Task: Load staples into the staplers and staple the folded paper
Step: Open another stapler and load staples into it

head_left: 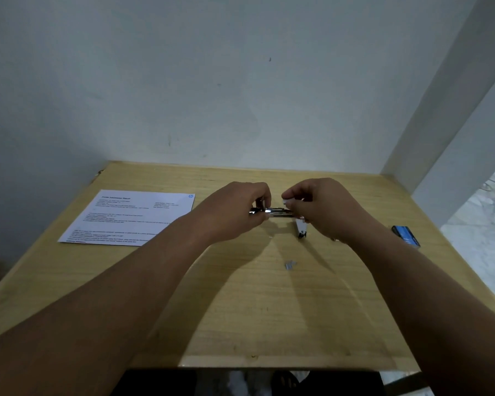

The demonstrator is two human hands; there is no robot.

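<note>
A: Left side?
B: White printed paper sheet [126, 217] lies flat on the pale wooden tabletop [255, 310], unfolded, apparently awaiting stapling.
A: Centre?
B: Left hand [240, 208] grips the small silver metal stapler [275, 212], probably steadying it; right hand [317, 207] pinches its white end, likely loading.
A: Supplies?
B: Loose staples [290, 264] nearer; blue staple box [406, 236] far right.

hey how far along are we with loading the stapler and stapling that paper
Early stage. Done: the stapler is opened, and a blue staple box lies out at the right. In hand: the left hand grips the stapler's metal end while the right hand holds its white part; whether staples are in is unclear. Left: the printed paper lies flat, unfolded and unstapled, and loose staples sit on the table.
</note>
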